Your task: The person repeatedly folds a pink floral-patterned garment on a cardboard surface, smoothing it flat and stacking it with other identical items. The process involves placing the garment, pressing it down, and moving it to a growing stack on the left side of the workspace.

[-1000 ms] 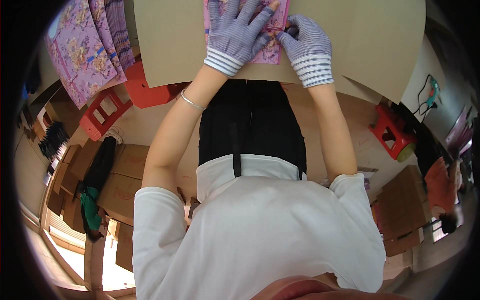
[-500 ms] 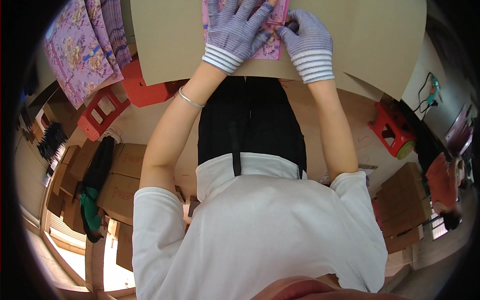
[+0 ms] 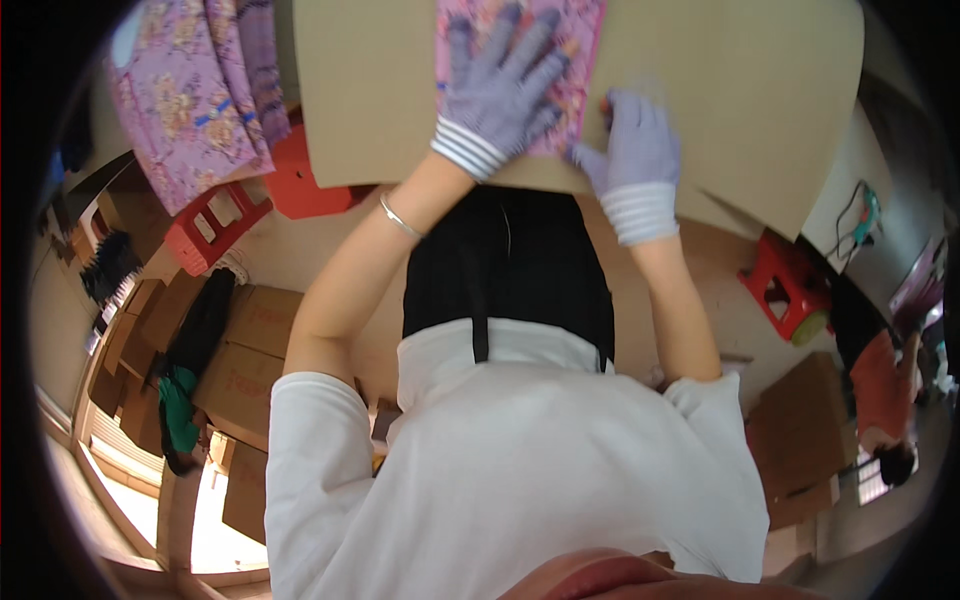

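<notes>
A flat pink floral-printed piece (image 3: 582, 30) lies on the tan board (image 3: 755, 110) in front of me, its far end cut off by the top of the view. My left hand (image 3: 500, 105), in a grey-purple striped glove with bare fingertips, rests flat on it with fingers spread. Just right of the piece's near corner is my right hand (image 3: 640, 150), gloved alike and smeared by motion. Its fingers are stretched out and the thumb stands apart, with nothing seen in its grasp.
Pink floral pieces (image 3: 175, 115) with blue bands are stacked at far left. Red stools (image 3: 215, 228) (image 3: 785, 290) stand on both sides. A teal corded tool (image 3: 867, 215) lies right. Behind are cardboard boxes (image 3: 250, 375), a person in green (image 3: 180, 410) and one in orange (image 3: 882, 390).
The view has shifted, so the board sits lower in it. My right hand has drawn off the piece's right edge, its fingers going from curled to stretched. My left hand stays flat on the piece.
</notes>
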